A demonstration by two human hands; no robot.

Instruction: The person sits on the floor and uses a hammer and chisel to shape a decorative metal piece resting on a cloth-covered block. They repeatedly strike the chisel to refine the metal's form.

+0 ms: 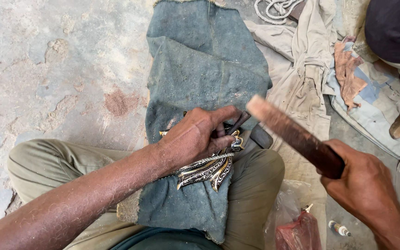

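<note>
My left hand [197, 135] presses down on an ornate black, silver and gold metal piece [209, 169] that lies on a grey-blue felt cloth [200, 69] draped over my lap. Its fingers also pinch a thin dark tool [238, 122] held against the piece. My right hand [364, 185] grips a long wooden block [292, 134], raised at an angle above and to the right of the left hand. The block's pale end [256, 104] points toward the thin tool, a little apart from it.
I sit cross-legged in khaki trousers [52, 162] on a rough concrete floor [56, 69]. Crumpled beige cloths [302, 60] and a rope coil [276, 9] lie at the upper right. A red plastic bag [297, 231] and small tube [340, 228] lie by my right knee. Another person's leg [394, 28] shows at the top right.
</note>
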